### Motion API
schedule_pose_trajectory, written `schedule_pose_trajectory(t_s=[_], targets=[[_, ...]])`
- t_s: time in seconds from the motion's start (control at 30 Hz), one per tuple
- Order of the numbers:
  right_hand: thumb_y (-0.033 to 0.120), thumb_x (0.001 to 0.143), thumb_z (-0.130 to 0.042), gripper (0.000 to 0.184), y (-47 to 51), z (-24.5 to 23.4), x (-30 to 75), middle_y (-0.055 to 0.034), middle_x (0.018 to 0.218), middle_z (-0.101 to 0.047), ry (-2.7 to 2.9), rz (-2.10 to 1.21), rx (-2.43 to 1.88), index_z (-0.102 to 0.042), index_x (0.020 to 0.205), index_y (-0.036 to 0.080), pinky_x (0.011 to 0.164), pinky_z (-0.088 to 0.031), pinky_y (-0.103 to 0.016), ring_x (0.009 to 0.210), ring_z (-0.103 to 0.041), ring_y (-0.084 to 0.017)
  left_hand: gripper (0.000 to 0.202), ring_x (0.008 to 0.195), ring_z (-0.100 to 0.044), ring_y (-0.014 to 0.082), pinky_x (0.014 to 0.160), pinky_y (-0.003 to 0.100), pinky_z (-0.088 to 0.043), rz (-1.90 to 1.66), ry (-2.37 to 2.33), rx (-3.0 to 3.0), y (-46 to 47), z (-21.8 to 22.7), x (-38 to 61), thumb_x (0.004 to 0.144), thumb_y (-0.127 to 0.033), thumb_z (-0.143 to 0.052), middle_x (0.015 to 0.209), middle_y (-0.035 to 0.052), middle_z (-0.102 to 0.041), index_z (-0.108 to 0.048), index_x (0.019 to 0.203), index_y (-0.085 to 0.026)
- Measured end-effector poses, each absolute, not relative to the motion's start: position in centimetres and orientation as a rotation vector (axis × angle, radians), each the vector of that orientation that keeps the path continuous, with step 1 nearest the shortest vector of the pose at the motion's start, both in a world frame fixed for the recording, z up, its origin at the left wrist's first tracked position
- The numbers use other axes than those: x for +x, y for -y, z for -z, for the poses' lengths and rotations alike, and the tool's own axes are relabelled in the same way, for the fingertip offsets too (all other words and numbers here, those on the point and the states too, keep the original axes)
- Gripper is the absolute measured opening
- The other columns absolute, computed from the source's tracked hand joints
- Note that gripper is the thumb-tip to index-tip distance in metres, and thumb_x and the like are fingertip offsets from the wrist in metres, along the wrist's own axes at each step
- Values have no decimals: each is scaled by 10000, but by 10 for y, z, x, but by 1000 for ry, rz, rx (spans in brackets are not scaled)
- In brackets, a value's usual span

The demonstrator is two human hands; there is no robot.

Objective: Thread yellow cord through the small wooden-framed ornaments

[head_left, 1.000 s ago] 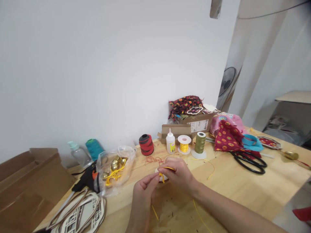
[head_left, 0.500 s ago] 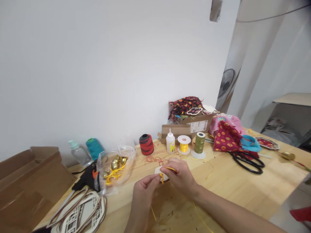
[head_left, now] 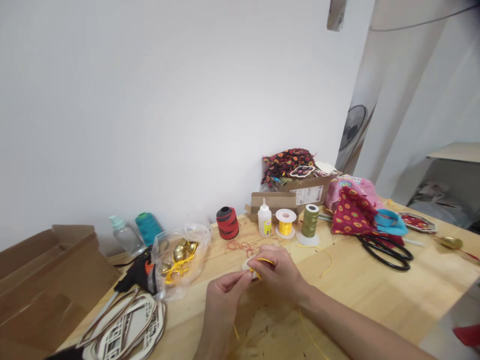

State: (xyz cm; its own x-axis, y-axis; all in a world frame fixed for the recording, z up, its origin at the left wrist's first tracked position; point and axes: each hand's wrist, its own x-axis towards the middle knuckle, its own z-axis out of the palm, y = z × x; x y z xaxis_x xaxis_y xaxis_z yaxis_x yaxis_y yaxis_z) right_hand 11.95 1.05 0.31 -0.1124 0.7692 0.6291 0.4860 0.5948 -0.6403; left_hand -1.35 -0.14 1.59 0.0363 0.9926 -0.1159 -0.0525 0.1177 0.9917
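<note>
Together, 2 hands [head_left: 223, 305] [head_left: 279, 275] pinch yellow cord [head_left: 264, 260].

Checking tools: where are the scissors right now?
In the head view, the scissors lie on the right of the table, just below the red patterned fabric.

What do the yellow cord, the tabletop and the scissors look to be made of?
The yellow cord looks like glossy synthetic braid, judging by its even sheen, though the fibre can't be confirmed. The tabletop looks like pale, lightly finished wood, with visible grain. The scissors have glossy black handles, probably moulded plastic.
</note>
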Motion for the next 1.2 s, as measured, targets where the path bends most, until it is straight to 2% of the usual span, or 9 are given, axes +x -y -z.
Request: schedule_pose_trajectory(t_s=[0.23,0.3,0.37,0.43,0.5,0.63,0.73,0.9,1.2], targets=[[238,744,-487,253,-2,-16,117,29,477,-444,1640,-459,-1013,-524,509,155,475,-323,-191,469,-403,-83,260,338,-190,32,339,164,-129,-1051,-1213,1082,2,-16,-13,522,-335,-678,297,-102,-286,-703,635,-102],[244,735,-488,275,-2,-17,115,40,465,-404,1585,-573,-1019,-480,476,152,456,-311,-186,457,-373,-76,227,332,-246,39,336,160,-173,-1056,-1216,1099,2,-16,-14,539,-324,-670,297,-92,-338,-701,624,-115],[260,730,-489,309,-3,-17,114,54,447,-347,1527,-684,-1028,-429,446,153,424,-287,-178,435,-320,-65,184,390,-404,78,382,170,-298,-1106,-1215,1134,1,-14,-15,548,-296,-667,364,-52,-500,-704,632,-136],[279,726,-495,332,-6,-16,114,61,438,-311,1496,-742,-1040,-408,432,152,400,-262,-172,423,-278,-57,161,547,-540,146,508,214,-407,-1155,-1202,1165,1,-11,-17,545,-270,-670,529,0,-645,-708,649,-152],[285,724,-504,330,-7,-15,114,58,435,-323,1509,-724,-1051,-432,432,148,400,-258,-172,427,-280,-58,166,662,-583,192,615,259,-440,-1166,-1181,1188,-1,-9,-18,548,-259,-670,642,30,-692,-708,672,-156],[274,734,-511,288,-7,-15,116,35,456,-423,1558,-656,-1040,-532,478,143,435,-301,-176,460,-355,-72,193,728,-603,204,698,282,-447,-1177,-1177,1213,-2,-10,-18,582,-265,-656,723,41,-706,-700,730,-149],[284,736,-519,264,-7,-14,117,24,472,-470,1570,-608,-1049,-587,520,149,438,-315,-175,465,-380,-76,264,736,-609,203,665,267,-462,-1184,-1196,1203,-1,-12,-18,578,-272,-661,703,27,-705,-685,810,-149],[280,722,-544,237,-7,-13,118,19,460,-485,1611,-468,-1066,-616,536,151,424,-310,-175,444,-378,-72,207,746,-609,194,675,250,-460,-1140,-1155,1266,0,-11,-17,595,-261,-650,760,37,-709,-695,767,-156],[262,723,-545,219,-8,-8,120,31,454,-437,1676,-369,-1085,-597,537,159,438,-309,-185,442,-383,-77,170,694,-606,181,631,234,-453,-1089,-1085,1259,0,-10,-14,582,-247,-659,648,4,-690,-684,720,-152]])
